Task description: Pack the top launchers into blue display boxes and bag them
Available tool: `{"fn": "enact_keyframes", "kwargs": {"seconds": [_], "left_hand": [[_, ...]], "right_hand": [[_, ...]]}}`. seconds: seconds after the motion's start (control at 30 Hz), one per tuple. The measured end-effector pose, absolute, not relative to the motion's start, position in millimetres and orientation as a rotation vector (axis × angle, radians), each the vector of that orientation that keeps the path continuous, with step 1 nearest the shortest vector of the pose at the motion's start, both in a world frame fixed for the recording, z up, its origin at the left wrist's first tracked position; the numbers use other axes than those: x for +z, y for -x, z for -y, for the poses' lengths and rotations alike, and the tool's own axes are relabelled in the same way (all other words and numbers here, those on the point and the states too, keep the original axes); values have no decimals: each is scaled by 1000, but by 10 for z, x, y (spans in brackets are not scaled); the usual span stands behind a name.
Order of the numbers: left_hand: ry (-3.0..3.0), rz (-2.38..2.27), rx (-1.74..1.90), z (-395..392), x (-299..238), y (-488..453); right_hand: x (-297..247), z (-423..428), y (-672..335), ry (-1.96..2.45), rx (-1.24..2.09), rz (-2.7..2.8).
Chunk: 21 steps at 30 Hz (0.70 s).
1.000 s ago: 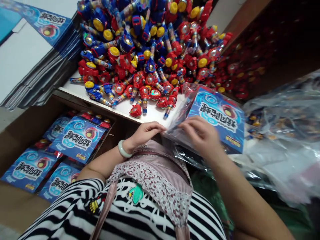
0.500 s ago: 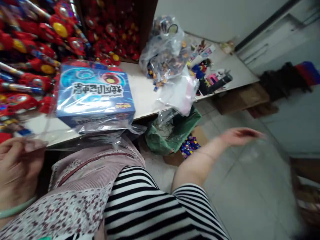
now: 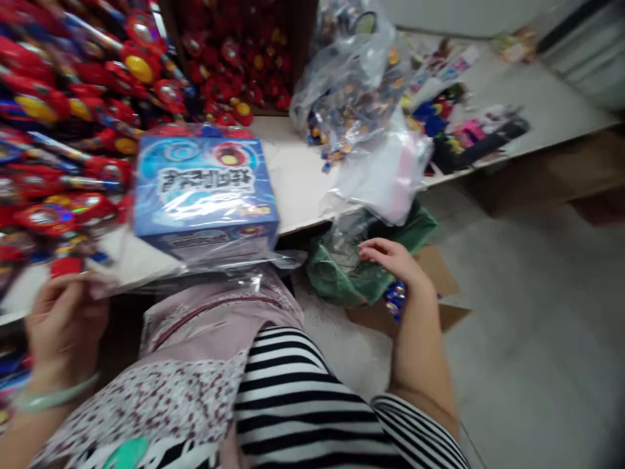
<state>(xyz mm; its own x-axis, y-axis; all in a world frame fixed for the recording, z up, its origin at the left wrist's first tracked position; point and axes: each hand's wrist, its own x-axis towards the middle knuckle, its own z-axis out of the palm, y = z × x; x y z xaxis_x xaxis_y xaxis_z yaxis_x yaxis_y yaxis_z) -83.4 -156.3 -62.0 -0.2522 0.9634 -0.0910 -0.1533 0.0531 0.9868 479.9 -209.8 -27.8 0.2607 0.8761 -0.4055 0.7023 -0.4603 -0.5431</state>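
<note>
A blue printed box [image 3: 205,189] lies in a clear plastic bag [image 3: 229,262] at the front edge of the table. My left hand [image 3: 68,319], with a pale green bangle at the wrist, is closed with the bag's left edge pinched between thumb and fingers. My right hand [image 3: 390,257] is to the right of the box, above a green bag-lined bin [image 3: 336,277]. Its fingers are loosely bent and slightly apart, and nothing shows in them.
Red toys with yellow discs [image 3: 92,150] are heaped at the left. More fill a cardboard box [image 3: 303,39] behind. A clear bag of small parts [image 3: 351,98] and white plastic bags [image 3: 375,176] lie on the table [image 3: 297,176]. A floor carton [image 3: 442,273] holds blue pieces.
My right hand has swung in from the far right, over the floor, to above the green bin. My left hand still holds the bag's edge. The view has shifted right.
</note>
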Motion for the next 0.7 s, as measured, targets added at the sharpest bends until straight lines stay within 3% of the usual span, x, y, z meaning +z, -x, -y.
{"fn": "enact_keyframes", "kwargs": {"seconds": [0.13,0.27,0.47,0.57,0.7], "left_hand": [[-906,-1228,1647,1370,-719,847],[-1134,-1036,1611,1387,-727,1062],[-1472,-1108,1288,1846,-816,1626],[-1104,-1176,1299,1912,-918,1705],[-708,-904,851,1710,-1033,1458]], "right_hand": [[-299,1953,-3766,1434,921,1692],[-312,1969,-3233,1296,576,1716],[-389,2467,-3647,1155,169,2230],[-601,2544,-3788,1345,394,1924],[-782,2277,-3584,1558,1386,1201]]}}
